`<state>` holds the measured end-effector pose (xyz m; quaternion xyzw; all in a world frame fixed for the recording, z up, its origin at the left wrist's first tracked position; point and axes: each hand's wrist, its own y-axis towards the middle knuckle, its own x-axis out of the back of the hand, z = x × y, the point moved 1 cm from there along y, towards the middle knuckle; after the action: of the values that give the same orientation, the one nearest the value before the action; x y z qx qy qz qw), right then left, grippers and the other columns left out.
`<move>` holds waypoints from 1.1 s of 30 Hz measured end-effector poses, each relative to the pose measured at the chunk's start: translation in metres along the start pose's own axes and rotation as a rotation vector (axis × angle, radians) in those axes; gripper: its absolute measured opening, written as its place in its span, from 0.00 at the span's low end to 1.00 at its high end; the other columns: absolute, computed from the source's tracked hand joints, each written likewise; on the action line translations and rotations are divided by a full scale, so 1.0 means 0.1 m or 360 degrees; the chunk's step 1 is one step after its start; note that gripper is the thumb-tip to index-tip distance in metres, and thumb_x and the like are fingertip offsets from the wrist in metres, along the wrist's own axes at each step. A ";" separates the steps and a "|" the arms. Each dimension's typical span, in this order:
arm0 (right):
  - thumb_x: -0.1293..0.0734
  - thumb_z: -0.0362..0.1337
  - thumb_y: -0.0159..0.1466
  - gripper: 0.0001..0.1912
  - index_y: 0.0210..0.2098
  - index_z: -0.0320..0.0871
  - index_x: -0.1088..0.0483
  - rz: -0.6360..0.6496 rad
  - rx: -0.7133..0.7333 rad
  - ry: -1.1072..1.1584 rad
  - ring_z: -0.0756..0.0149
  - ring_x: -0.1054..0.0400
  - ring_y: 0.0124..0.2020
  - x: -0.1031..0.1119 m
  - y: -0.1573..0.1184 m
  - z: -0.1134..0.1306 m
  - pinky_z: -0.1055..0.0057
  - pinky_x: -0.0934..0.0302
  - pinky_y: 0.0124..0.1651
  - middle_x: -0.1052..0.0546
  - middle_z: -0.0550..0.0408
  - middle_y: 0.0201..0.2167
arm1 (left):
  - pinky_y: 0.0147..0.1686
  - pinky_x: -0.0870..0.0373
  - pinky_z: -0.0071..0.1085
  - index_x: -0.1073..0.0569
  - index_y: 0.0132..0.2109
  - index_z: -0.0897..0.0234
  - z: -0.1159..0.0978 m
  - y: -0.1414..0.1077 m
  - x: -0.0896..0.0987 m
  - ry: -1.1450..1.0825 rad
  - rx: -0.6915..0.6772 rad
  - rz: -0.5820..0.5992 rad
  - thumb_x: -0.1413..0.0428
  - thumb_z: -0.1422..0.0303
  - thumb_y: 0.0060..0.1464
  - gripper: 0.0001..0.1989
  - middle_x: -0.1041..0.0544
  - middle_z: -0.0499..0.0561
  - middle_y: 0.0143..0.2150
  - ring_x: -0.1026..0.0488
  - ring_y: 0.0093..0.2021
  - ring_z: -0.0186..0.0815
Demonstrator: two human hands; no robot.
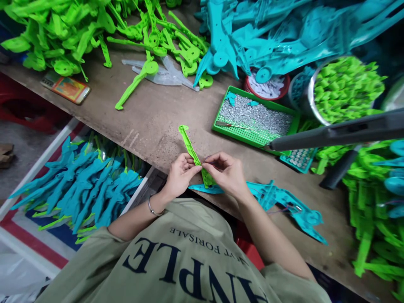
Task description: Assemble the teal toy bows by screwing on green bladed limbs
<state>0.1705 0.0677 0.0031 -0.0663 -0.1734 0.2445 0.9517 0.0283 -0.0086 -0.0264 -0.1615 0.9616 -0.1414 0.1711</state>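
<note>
Near the table's front edge, a long green plastic part [188, 145] is gripped by my left hand [181, 174], thumb and fingers closed on its middle. My right hand [229, 172] is closed in a pinch at the same part's near end; a thin dark wire shows at its fingertips. Beneath both hands lies a blue plastic shell half [277, 198], reaching to the right, with thin wires and a small metallic piece inside it. The near end of the green part overlaps this shell. My right fingers partly hide the lower green part.
A green tray [217, 122] of small screws with a screwdriver [232, 125] stands ahead right, beside a red basket [285, 90] of white pieces. A dark power-tool-like shape [334, 134] juts in from the right. Green parts [59, 33] and blue shells [252, 38] are heaped behind. Finished-looking blue pieces [85, 181] fill a box at left.
</note>
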 end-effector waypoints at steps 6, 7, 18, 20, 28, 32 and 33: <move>0.30 0.41 0.61 0.06 0.32 0.45 0.26 -0.0045 0.0085 -0.0006 0.62 0.21 0.36 -0.01 -0.07 -0.06 0.65 0.27 0.43 0.16 0.52 0.34 | 0.42 0.26 0.28 0.31 0.42 0.63 0.02 0.03 0.01 0.0054 0.0002 -0.0045 0.31 0.67 0.50 0.18 0.23 0.47 0.36 0.23 0.38 0.30; 0.30 0.40 0.62 0.06 0.32 0.45 0.26 -0.0050 0.0098 -0.0027 0.62 0.21 0.36 -0.02 -0.08 -0.06 0.64 0.26 0.44 0.16 0.52 0.34 | 0.42 0.26 0.28 0.31 0.42 0.63 0.03 0.03 0.00 0.0063 0.0000 -0.0055 0.31 0.67 0.50 0.18 0.23 0.47 0.36 0.23 0.38 0.31; 0.34 0.37 0.66 0.02 0.36 0.47 0.30 -0.0137 0.0417 -0.0277 0.60 0.19 0.41 -0.07 -0.20 -0.01 0.63 0.25 0.45 0.15 0.50 0.39 | 0.55 0.26 0.37 0.34 0.49 0.61 0.00 0.05 0.09 -0.0201 0.0086 0.0220 0.30 0.61 0.51 0.26 0.18 0.53 0.46 0.20 0.48 0.37; 0.36 0.36 0.66 0.02 0.38 0.47 0.30 -0.0117 0.0568 -0.0520 0.58 0.19 0.41 -0.09 -0.27 0.01 0.63 0.26 0.43 0.16 0.48 0.40 | 0.53 0.25 0.36 0.34 0.50 0.61 0.02 0.06 0.09 -0.0208 0.0113 0.0182 0.30 0.62 0.51 0.26 0.18 0.54 0.46 0.19 0.48 0.37; 0.39 0.29 0.67 0.13 0.48 0.43 0.28 0.0030 0.0831 -0.1601 0.46 0.34 0.66 -0.35 -0.63 0.05 0.48 0.39 0.65 0.29 0.38 0.66 | 0.53 0.24 0.36 0.33 0.51 0.59 0.02 0.05 0.07 -0.0320 0.0232 0.0202 0.36 0.68 0.55 0.19 0.19 0.55 0.53 0.19 0.50 0.38; 0.42 0.27 0.68 0.16 0.51 0.39 0.29 0.0062 0.0767 -0.1790 0.42 0.33 0.65 -0.52 -0.68 0.07 0.43 0.41 0.65 0.29 0.32 0.65 | 0.57 0.26 0.40 0.33 0.52 0.59 0.06 0.04 0.06 -0.0309 0.0212 0.0261 0.37 0.69 0.56 0.19 0.20 0.57 0.55 0.20 0.54 0.40; 0.43 0.27 0.68 0.16 0.51 0.38 0.29 0.0081 0.0774 -0.1800 0.41 0.32 0.64 -0.53 -0.66 0.08 0.43 0.40 0.65 0.27 0.31 0.63 | 0.57 0.26 0.40 0.33 0.52 0.59 0.06 0.05 0.06 -0.0309 0.0212 0.0268 0.37 0.69 0.56 0.19 0.20 0.57 0.55 0.21 0.55 0.41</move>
<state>0.1531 -0.0151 0.0091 0.2884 -0.5890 0.2971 0.6940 0.0242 -0.0078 -0.0352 -0.0815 0.9392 -0.1739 0.2848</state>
